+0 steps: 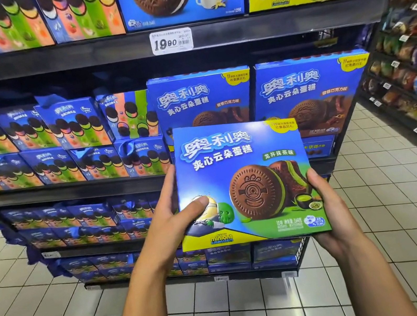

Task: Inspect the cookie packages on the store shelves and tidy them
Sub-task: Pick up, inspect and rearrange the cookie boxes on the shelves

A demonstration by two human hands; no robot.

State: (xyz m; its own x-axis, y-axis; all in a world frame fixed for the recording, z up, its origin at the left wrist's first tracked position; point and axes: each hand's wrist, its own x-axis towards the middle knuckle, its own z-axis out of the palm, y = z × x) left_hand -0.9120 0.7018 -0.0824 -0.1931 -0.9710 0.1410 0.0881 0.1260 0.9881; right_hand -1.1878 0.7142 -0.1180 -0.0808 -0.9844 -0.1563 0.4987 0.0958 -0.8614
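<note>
Left hand and right hand grip opposite lower edges of a matcha Oreo cake box, thumbs on its front, held upright before the shelf of chocolate-flavour boxes.

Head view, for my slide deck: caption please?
Both hands hold a green-tea cookie box before stocked shelves.

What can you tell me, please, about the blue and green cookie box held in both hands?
The flat, square blue and green cardboard cookie box looks intact and closed. Its front faces the camera, tilted slightly, showing white lettering, a chocolate sandwich cookie with green filling and a yellow corner band. The left hand grips its left edge, thumb on the front; the right hand holds its right edge, before the shelves.
</note>
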